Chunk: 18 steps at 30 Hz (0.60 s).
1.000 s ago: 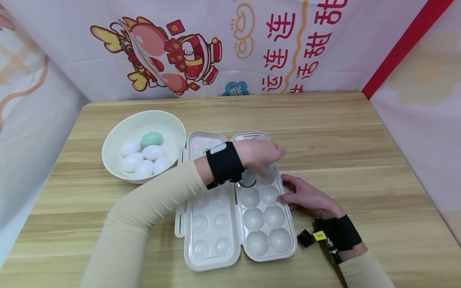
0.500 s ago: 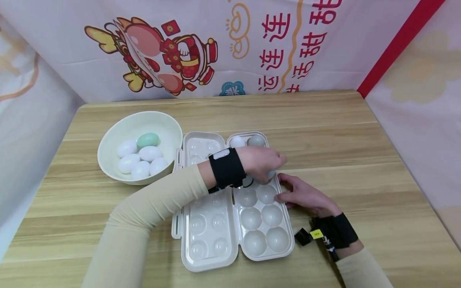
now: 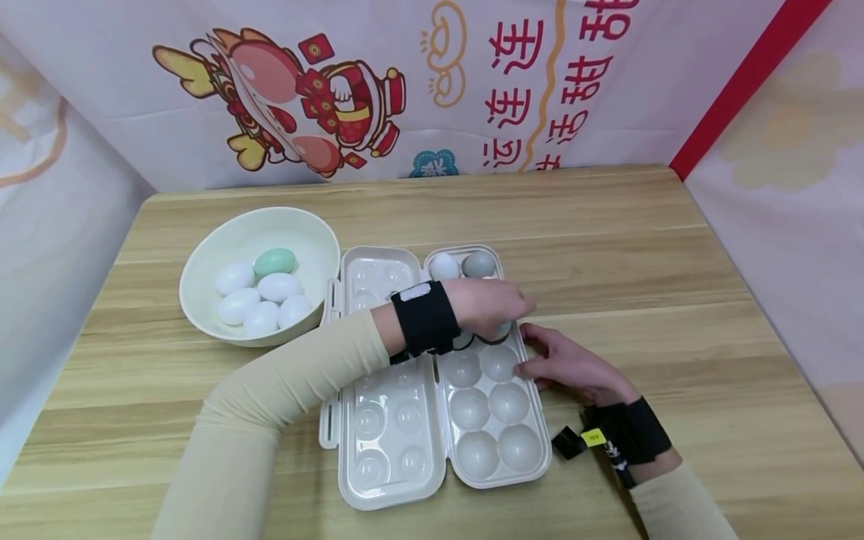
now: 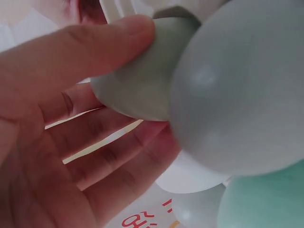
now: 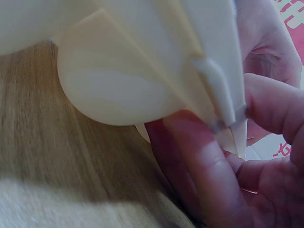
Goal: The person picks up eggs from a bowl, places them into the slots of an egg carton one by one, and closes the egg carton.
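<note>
My left hand is over the cup half of an open white plastic egg box. Its thumb and fingers hold a grey-green egg, which shows below the fingers in the head view, at a cup on the right-hand column. Close beside it in the left wrist view are a larger-looking grey egg, a white egg and a teal egg. At the box's right side, my right hand pinches the rim, thumb on top and fingers beneath. My left hand hides part of the box's middle.
The box's lid lies open flat on the left. Beside it stands a cream bowl with several white eggs and a green egg. Behind the wooden table hangs a printed cloth.
My left hand has lowered slightly toward the cup with the egg. A white and a grey egg at the far end show more plainly. My right hand keeps its grip on the rim.
</note>
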Each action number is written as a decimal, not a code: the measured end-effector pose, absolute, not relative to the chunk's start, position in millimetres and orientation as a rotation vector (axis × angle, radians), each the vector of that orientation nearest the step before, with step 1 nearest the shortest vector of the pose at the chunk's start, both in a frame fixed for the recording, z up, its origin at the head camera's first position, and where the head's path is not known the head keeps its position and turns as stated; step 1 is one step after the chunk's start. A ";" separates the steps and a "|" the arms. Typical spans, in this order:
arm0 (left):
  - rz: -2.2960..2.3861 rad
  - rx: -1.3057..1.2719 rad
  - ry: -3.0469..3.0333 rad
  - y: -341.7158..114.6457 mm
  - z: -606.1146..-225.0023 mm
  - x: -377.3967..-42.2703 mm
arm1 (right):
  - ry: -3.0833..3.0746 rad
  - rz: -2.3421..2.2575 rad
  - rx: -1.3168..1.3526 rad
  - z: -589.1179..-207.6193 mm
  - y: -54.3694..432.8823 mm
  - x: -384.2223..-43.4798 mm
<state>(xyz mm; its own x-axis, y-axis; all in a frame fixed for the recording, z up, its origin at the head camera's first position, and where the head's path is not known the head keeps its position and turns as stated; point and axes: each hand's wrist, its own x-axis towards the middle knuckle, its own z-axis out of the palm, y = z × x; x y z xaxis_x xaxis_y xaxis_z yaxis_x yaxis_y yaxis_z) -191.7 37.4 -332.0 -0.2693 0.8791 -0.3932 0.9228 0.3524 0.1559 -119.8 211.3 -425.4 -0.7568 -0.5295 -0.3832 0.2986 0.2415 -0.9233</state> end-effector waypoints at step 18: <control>-0.185 1.563 2.255 31.1 -326.1 -188.9 | 1.859 -1.580 -0.208 -423.1 210.0 -119.1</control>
<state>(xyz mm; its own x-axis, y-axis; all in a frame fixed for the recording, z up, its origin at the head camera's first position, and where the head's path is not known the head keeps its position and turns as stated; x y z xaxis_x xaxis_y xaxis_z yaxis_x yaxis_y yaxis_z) -188.9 31.1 -326.1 -0.3025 0.8712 -0.3866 0.9226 0.3695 0.1107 -119.1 210.0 -423.1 -0.7566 -0.5262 -0.3881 0.2980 0.2509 -0.9210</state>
